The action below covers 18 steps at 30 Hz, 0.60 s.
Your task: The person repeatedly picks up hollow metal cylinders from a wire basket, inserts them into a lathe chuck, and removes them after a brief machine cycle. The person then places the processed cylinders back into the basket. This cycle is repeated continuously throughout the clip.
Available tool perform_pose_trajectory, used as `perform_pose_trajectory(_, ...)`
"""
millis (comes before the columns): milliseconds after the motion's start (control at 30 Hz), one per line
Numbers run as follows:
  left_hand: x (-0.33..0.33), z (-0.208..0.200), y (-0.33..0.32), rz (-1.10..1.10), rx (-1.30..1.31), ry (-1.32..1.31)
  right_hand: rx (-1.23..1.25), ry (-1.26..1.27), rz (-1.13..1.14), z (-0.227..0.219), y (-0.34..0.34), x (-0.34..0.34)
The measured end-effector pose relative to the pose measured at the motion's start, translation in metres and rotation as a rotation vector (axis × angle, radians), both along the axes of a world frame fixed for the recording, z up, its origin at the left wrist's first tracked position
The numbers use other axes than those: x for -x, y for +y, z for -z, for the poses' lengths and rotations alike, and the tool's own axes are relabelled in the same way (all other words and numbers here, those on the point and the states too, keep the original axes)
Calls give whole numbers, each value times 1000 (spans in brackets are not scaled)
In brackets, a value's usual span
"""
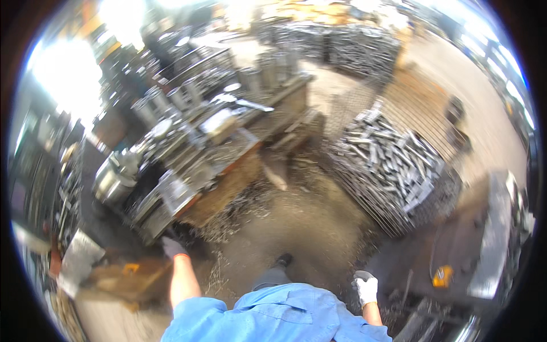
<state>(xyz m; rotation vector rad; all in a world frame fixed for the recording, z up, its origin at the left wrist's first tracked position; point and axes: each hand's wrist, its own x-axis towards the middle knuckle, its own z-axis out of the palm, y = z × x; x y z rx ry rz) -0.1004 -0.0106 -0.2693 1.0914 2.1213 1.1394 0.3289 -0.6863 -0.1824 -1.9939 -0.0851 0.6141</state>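
Observation:
My left hand (174, 247), in a grey glove with an orange cuff, hangs out to my left near the lower end of a machine bed (162, 219). Motion smears its fingers, and I make out nothing held in it. My right hand (364, 286) is low on my right in a white glove with grey fingers. It hangs beside a dark metal table (456, 251), apparently apart from it. The finger shape there is too blurred to read.
A wire crate (364, 196) full of metal bars (393, 157) stands ahead to the right. Metal cylinders (270, 68) stand on the bench at the back. Swarf (239, 214) litters the dark floor. A yellow object (442, 277) sits by the right table.

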Motion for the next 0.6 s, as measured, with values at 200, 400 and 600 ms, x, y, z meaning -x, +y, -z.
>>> perform_pose_trajectory(200,229,-39,-24,-185,605,1051,133,-213,-524,24,198,-63)
perform_pose_trajectory(400,233,-65,-67,186,1164,1663,307,-262,-1049,-6,302,-76)
perform_pose_trajectory(600,54,-3,2,491,566,1314,341,-113,-1114,-6,337,-99)
